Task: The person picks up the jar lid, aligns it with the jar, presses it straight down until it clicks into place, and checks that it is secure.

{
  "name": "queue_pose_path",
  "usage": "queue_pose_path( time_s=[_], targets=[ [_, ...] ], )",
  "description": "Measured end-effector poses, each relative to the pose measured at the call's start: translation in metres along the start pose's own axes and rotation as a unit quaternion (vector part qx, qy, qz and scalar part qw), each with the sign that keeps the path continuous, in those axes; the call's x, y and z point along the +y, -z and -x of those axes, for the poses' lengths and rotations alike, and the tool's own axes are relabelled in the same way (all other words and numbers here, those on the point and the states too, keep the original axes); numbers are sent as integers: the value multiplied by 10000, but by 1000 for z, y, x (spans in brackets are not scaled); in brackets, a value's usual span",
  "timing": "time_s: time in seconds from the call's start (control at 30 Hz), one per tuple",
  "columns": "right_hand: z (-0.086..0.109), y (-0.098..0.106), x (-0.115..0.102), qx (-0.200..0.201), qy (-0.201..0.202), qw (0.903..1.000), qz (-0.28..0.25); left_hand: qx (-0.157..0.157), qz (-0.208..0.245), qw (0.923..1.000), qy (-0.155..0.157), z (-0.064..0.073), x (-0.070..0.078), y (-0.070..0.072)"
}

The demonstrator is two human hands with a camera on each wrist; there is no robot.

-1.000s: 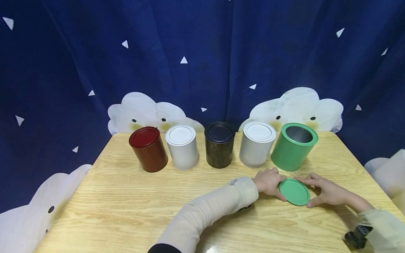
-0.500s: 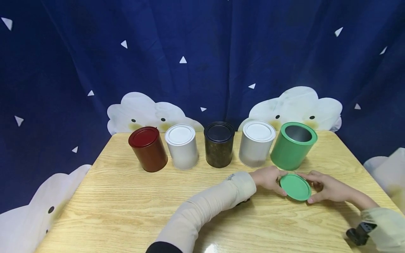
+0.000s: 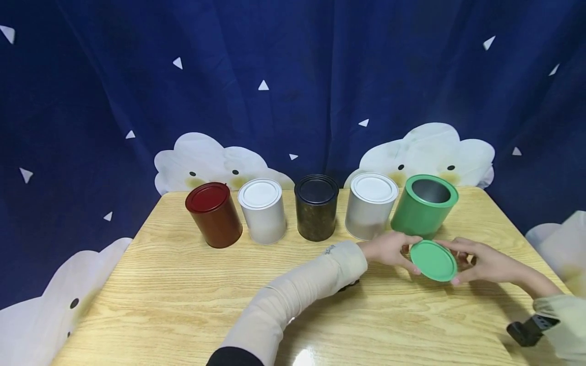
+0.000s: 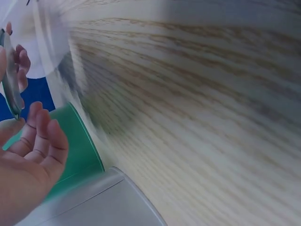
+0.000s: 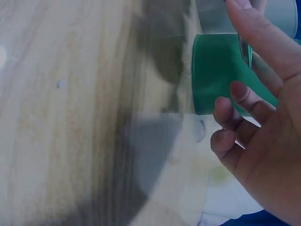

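Note:
A round green lid (image 3: pixel 433 260) is held above the table between both hands, just in front of the open green can (image 3: pixel 414 216). My left hand (image 3: pixel 390 249) pinches its left edge between thumb and fingers. On the opposite edge, my right hand (image 3: pixel 481 260) grips with thumb and forefinger. In the left wrist view the lid (image 4: pixel 10 87) appears nearly edge-on, and the lower fingers of the left hand (image 4: pixel 35 155) curl free of it. The right wrist view shows the right hand (image 5: pixel 270 122) beside the green can (image 5: pixel 218 75), the lid mostly hidden.
Left of the green can stand a lidded white can (image 3: pixel 370 208), a black can (image 3: pixel 316 209), another white can (image 3: pixel 263 212) and a dark red can (image 3: pixel 214 216) in a row. They stand towards the back of the wooden table (image 3: pixel 183 295), before a blue curtain (image 3: pixel 256 46).
The green lid has risen off the table and moved towards the green can, slightly rightward, with both hands holding it. The cans stay where they were.

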State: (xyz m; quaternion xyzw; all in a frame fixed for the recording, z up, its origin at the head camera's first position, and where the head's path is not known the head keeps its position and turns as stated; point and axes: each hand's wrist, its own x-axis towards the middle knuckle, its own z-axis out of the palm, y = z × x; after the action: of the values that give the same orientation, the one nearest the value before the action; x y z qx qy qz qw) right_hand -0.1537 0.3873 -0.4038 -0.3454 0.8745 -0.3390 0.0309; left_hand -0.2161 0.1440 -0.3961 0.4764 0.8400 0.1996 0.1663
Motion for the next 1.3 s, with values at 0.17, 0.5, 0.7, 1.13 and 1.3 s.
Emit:
queue_pose_path(
  time_s=[0.17, 0.5, 0.7, 1.13, 1.3],
  targets=[
    [-2, 8, -6, 50, 19, 10000, -28, 225, 402, 9987, -213, 2, -2, 4],
    [-9, 27, -16, 3, -276, 9996, -70, 554, 1200, 9894, -594, 5, -1, 20],
    [-13, 37, -27, 94, -282, 9996, -14, 622, 1300, 9874, -654, 8, 4, 30],
    [-20, 57, -36, 101, -413, 9991, 70, 1454, 672, 9860, -462, 11, 13, 47],
    [-24, 63, -40, 309, -617, 9970, 363, 1889, 674, 9789, -392, 13, 16, 51]
  ],
)
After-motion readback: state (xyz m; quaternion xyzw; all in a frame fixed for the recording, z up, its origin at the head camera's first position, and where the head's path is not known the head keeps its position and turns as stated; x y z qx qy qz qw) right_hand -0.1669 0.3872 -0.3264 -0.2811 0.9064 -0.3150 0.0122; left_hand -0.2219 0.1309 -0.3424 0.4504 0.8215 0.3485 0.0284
